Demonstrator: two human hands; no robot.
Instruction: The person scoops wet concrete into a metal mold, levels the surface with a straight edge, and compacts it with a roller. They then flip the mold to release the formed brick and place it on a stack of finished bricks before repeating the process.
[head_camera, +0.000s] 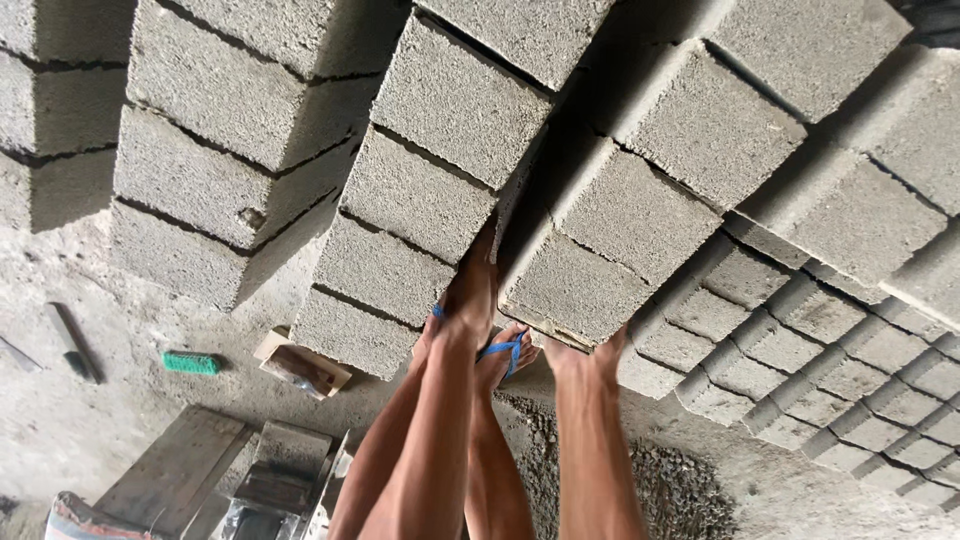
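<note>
head view: both hands are on the same grey block (578, 285), the nearest one in a stacked column, its pale end face turned toward the camera. the left hand (468, 300) reaches into the dark gap between this column and the neighbouring column (400, 260). its fingers are hidden in the gap, so i cannot tell whether that grip is wide or closed. the right hand (585, 355) is at the block's near lower corner, with the grip curled on the edge and touching it. the block lies between the two hands, above and beyond the wrists, and its long axis runs away from the person, deeper into the stack. the right hand is the nearer one to the exposed end face. between the forearms a foot in a blue sandal (505, 350) stands on the concrete floor (90, 430). a green brush (190, 362) and a cardboard box (300, 368) lie well apart to the left.
</note>
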